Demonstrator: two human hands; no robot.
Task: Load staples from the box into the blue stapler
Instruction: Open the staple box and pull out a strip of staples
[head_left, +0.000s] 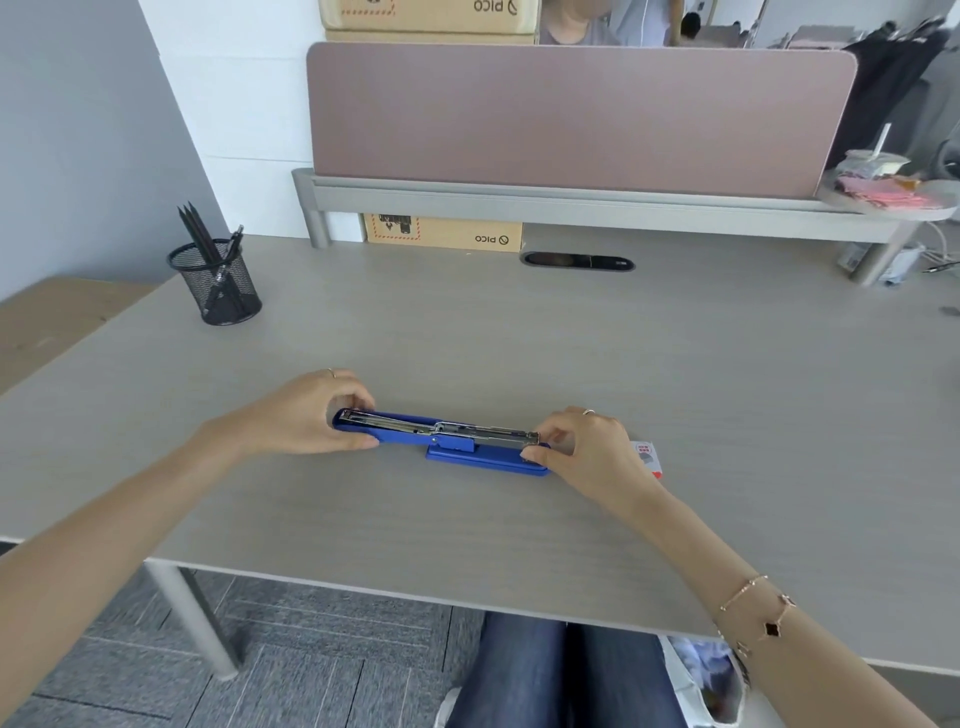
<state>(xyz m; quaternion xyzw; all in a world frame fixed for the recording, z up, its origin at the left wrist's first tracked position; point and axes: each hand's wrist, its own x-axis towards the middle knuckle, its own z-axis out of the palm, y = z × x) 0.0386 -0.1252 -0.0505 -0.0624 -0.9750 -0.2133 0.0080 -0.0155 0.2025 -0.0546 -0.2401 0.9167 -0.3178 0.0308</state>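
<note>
The blue stapler (457, 447) lies on the grey desk (467, 332), swung fully open so its top arm stretches flat to the left and the metal staple channel faces up. My left hand (311, 415) grips the far left end of that arm. My right hand (582, 447) pinches the right end of the metal channel and the blue base beneath it. A small white and red staple box (649, 460) lies on the desk just right of my right hand, mostly hidden behind it.
A black mesh pen holder (218, 280) with pencils stands at the back left. A pink divider panel (571, 114) on a grey shelf runs along the back, with a cardboard box (447, 234) under it. A cable slot (576, 261) sits mid-back.
</note>
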